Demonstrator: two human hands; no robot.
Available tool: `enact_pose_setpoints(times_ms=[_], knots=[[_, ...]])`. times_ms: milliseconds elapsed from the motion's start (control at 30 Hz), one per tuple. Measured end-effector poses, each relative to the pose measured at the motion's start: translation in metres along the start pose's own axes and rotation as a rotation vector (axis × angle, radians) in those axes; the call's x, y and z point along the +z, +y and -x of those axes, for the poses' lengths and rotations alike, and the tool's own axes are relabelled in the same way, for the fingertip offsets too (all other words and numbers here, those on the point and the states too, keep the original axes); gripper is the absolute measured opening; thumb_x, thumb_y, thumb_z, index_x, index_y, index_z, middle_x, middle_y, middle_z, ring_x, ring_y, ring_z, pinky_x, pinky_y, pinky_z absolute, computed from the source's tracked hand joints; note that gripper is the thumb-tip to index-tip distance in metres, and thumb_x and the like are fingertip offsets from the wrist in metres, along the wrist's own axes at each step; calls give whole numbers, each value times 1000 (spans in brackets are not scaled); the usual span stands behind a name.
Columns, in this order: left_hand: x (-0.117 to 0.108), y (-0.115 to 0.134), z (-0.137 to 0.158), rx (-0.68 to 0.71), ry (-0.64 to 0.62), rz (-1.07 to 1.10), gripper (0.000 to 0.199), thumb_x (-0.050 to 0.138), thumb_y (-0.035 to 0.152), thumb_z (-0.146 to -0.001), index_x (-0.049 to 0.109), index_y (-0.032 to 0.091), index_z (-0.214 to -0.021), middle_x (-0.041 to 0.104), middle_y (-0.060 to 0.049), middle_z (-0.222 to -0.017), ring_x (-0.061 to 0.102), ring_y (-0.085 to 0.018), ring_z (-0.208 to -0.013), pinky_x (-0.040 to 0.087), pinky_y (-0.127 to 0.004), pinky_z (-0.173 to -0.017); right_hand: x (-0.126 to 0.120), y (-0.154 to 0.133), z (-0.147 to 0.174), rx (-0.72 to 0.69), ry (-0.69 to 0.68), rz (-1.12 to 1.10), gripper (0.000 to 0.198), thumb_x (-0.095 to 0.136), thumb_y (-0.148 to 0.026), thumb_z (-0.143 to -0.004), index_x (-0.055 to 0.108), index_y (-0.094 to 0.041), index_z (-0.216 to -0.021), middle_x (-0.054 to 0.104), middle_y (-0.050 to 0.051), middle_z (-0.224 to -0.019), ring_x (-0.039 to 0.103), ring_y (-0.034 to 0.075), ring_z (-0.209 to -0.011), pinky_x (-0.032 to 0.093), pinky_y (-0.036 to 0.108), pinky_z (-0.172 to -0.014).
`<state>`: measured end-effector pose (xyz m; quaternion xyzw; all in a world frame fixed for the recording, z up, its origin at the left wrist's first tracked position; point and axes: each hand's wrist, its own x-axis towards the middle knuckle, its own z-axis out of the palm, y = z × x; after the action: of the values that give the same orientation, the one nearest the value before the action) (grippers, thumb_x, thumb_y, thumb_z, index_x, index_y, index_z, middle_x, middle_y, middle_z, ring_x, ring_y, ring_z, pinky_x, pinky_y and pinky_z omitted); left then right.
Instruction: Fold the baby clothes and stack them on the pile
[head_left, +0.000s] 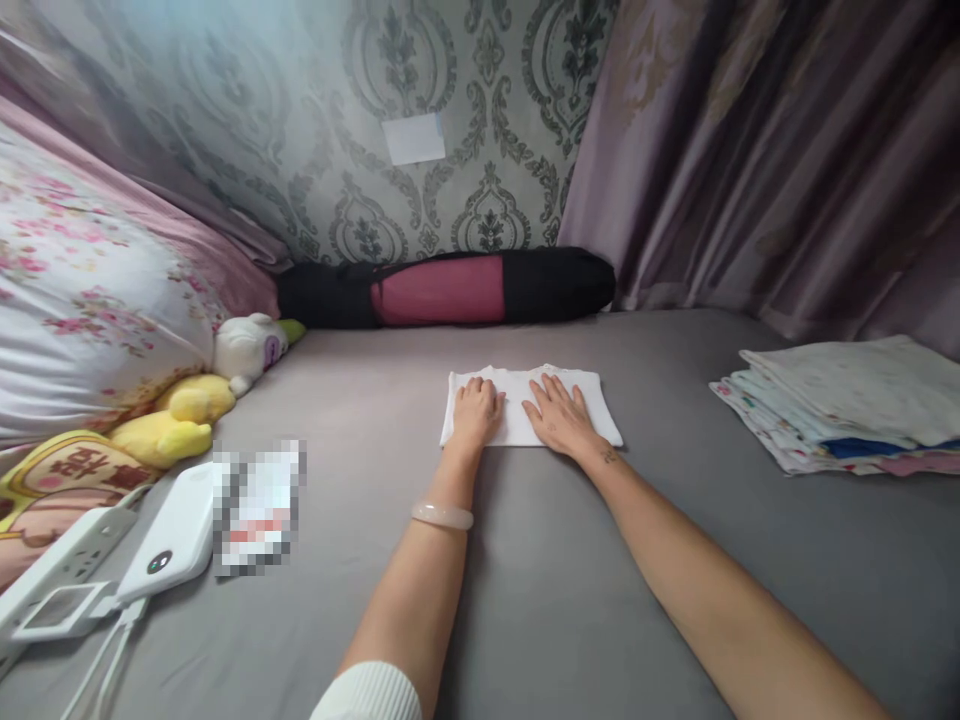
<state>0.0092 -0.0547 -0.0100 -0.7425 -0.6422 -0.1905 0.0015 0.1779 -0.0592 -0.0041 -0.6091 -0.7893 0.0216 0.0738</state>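
Nearest the lens, the ribbed white cuff of my left sleeve showed at the bottom edge, and a pale pink bangle sat on that wrist. Both forearms reached out over the grey bed sheet. My left hand lay palm down on the small folded white cloth, fingers loosely together (slightly curled, as far as I could tell). My right hand lay flat just beside it on the same cloth, fingers spread; neither grip pinched anything. That cloth lay flat on the sheet, midway across the bed, in front of a black-and-pink rolled bag that rested against the patterned wall.

To my right, well apart from the cloth, sat a stack of folded printed fabrics. To my left lay a white power bank and a white power strip with cables, near yellow and white plush toys and a floral pillow.
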Motion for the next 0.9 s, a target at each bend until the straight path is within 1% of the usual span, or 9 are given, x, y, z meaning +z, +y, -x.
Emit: enact_pose_setpoints(times_ms=[133, 300, 367, 433, 500, 567, 667, 800, 900], knots=[[5, 2, 2, -3, 17, -35, 25, 37, 33, -97, 53, 19, -110, 58, -14, -124, 50, -25, -121, 33, -39, -103, 5, -1, 2, 3, 21, -9, 58, 23, -45, -99, 35, -15, -148, 26, 14, -156, 20, 26, -144, 11, 51, -115], [2, 2, 2, 2, 4, -25, 25, 38, 32, -97, 54, 18, -110, 58, -14, -126, 50, -25, -122, 34, -39, -104, 0, 3, 2, 7, 53, -51, 56, 25, -43, -99, 39, -15, -146, 28, 13, -155, 22, 26, -143, 13, 50, -115], [1, 1, 2, -5, 8, -28, 27, 38, 32, -97, 55, 18, -112, 56, -14, -129, 48, -26, -126, 34, -41, -105, -2, 10, 1, 46, 95, -42, 56, 23, -42, -100, 39, -15, -146, 28, 13, -155, 21, 26, -144, 10, 51, -116], [0, -1, 2, -28, 34, -36, 29, 38, 33, -96, 55, 17, -114, 53, -15, -135, 42, -27, -132, 31, -43, -109, -3, 17, 0, 106, 131, -19, 57, 23, -42, -100, 38, -13, -146, 28, 14, -155, 19, 26, -144, 8, 51, -116], [2, -3, 2, -63, 49, -42, 32, 38, 33, -96, 55, 16, -116, 50, -16, -139, 38, -28, -136, 28, -45, -112, -1, 23, 0, 160, 115, -12, 59, 23, -44, -99, 38, -12, -146, 28, 15, -155, 19, 27, -144, 10, 51, -115], [4, -5, 2, -86, 33, -52, 33, 36, 34, -96, 57, 16, -115, 51, -16, -138, 39, -28, -135, 28, -46, -112, 1, 27, 0, 194, 80, -24, 60, 22, -46, -99, 38, -11, -146, 28, 16, -155, 20, 28, -144, 14, 50, -115], [9, -7, 2, -88, 14, -86, 37, 33, 35, -96, 56, 17, -118, 51, -15, -139, 41, -28, -134, 28, -47, -112, 3, 28, 0, 205, 64, -47, 61, 21, -47, -99, 37, -12, -146, 27, 16, -155, 21, 28, -143, 14, 49, -115], [11, -7, 3, -101, 22, -123, 44, 29, 37, -97, 53, 16, -126, 47, -16, -143, 38, -30, -136, 27, -47, -112, 1, 26, 1, 251, 94, -54, 62, 22, -49, -98, 37, -13, -146, 25, 15, -156, 18, 28, -144, 14, 47, -115], [9, -4, 4, -123, 14, -124, 50, 27, 40, -97, 51, 12, -131, 44, -20, -145, 32, -33, -140, 25, -49, -112, 0, 26, 2, 291, 111, -60, 64, 22, -50, -98, 38, -11, -146, 25, 18, -155, 18, 31, -144, 16, 48, -114]])
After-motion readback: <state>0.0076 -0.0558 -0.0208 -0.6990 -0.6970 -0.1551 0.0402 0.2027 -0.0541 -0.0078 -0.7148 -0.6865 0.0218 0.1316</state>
